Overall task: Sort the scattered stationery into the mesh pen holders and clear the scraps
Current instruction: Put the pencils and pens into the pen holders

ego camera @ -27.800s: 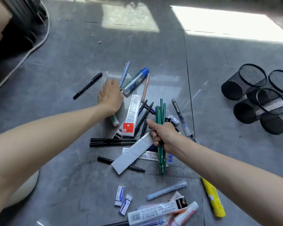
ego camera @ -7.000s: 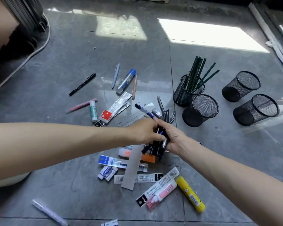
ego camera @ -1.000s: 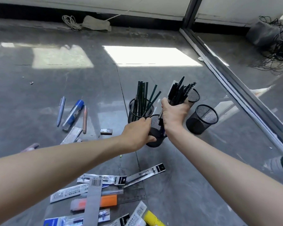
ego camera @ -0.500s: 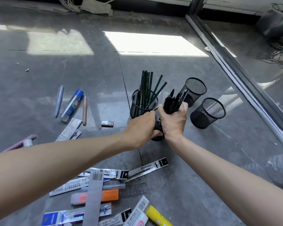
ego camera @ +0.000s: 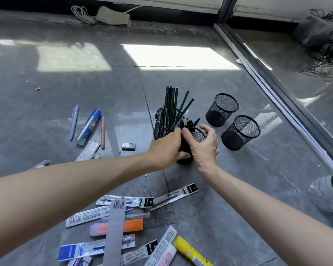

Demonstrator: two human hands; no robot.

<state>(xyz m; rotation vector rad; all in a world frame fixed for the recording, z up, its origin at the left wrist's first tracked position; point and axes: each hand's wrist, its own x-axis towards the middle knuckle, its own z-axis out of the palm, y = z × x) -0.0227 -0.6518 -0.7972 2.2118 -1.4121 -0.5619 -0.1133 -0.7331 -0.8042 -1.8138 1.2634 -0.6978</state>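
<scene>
Four black mesh holders stand on the grey floor. My left hand (ego camera: 166, 148) grips the side of the nearest mesh holder (ego camera: 200, 135), in which a bunch of black pens (ego camera: 188, 124) stands. My right hand (ego camera: 205, 147) is at that holder's rim with fingers spread, thumb beside the pens. Behind it, a second holder (ego camera: 161, 125) is full of green pencils (ego camera: 171, 104). Two empty holders (ego camera: 221, 109) (ego camera: 241, 132) stand to the right. To the left lie a blue pen (ego camera: 74, 121), a blue-capped marker (ego camera: 89, 126), a pinkish pencil (ego camera: 102, 132) and a small eraser (ego camera: 128, 146).
Near me lie plastic refill wrappers (ego camera: 127, 201), a grey card strip (ego camera: 114, 233), an orange highlighter (ego camera: 119, 226), a clear ruler (ego camera: 160, 217) and a yellow glue stick (ego camera: 190, 250). A door track (ego camera: 277, 93) runs along the right; tangled cables (ego camera: 327, 47) lie beyond it.
My right hand has lowered the black pens into the nearest holder and spread its fingers off them. My left hand has kept hold of that holder.
</scene>
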